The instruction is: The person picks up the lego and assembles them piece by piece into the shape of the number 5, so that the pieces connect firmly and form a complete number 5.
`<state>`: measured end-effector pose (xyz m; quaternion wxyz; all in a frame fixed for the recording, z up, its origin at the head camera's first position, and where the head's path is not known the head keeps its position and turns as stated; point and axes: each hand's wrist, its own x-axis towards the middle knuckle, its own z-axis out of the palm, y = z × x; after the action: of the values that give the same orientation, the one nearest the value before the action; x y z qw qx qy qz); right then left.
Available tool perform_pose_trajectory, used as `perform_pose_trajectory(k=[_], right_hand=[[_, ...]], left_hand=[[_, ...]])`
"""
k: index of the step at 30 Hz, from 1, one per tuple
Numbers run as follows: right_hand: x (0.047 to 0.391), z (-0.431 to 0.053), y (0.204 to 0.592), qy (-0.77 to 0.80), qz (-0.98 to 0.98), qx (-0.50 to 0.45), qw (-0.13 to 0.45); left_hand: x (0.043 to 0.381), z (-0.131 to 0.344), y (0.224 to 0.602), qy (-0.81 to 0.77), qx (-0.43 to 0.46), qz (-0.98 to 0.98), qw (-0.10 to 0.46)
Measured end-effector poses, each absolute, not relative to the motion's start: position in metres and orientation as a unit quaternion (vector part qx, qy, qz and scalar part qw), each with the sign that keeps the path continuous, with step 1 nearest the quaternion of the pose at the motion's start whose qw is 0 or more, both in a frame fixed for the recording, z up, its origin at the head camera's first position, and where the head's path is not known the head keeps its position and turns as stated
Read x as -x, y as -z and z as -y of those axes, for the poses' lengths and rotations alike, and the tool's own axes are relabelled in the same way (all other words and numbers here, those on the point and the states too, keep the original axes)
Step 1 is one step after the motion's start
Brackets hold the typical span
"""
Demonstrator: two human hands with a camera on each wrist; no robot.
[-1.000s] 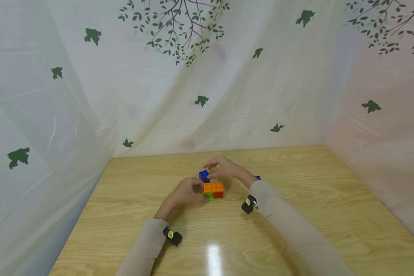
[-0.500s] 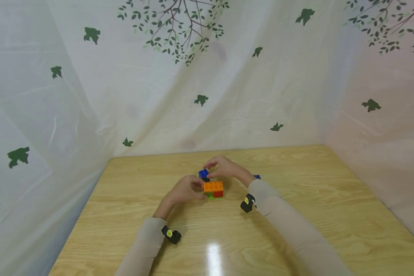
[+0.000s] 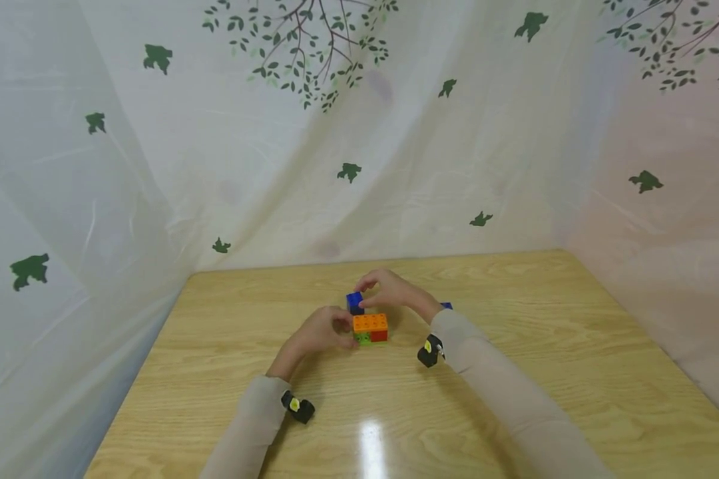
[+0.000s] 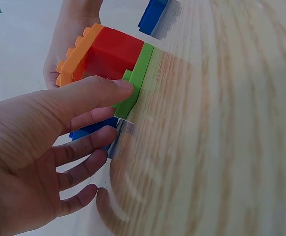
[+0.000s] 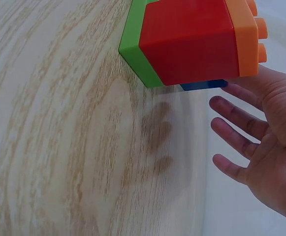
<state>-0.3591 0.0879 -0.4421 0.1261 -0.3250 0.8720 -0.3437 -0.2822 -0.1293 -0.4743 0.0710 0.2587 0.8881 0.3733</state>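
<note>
A stack of toy building bricks (image 3: 370, 327) stands on the table, with a green plate (image 4: 142, 66) at the bottom, a red brick (image 5: 189, 42) above it and an orange brick (image 3: 369, 322) on top. My left hand (image 3: 320, 330) holds the stack's left end, thumb on the green plate and index finger round behind; its other fingers are spread. Just behind the stack is a blue brick (image 3: 355, 303), which my right hand (image 3: 391, 291) pinches between thumb and index finger. Its remaining fingers stay extended in the right wrist view, where the orange brick hides the thumb.
Another blue brick (image 3: 447, 306) lies on the wooden table (image 3: 491, 412), partly hidden behind the right forearm. A pale curtain (image 3: 419, 173) with leaf prints hangs close behind the table's back edge and along both sides.
The blue brick by the right hand has turned slightly and stands straighter, as the right fingers close in on it. The left hand and the stack have hardly moved.
</note>
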Motion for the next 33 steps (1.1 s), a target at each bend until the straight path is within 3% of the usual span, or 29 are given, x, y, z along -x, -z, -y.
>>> perform_pose_trajectory(k=[21,33], right_hand=[[0.356,-0.101,0.427,0.333,-0.882,0.315,0.105],[0.336,-0.107,0.401,0.356,-0.870,0.328,0.088]], left_hand=[[0.282,0.125,0.474,-0.359,-0.241,-0.899,0.073],[0.283,0.125,0.476,-0.358,-0.236,-0.901,0.071]])
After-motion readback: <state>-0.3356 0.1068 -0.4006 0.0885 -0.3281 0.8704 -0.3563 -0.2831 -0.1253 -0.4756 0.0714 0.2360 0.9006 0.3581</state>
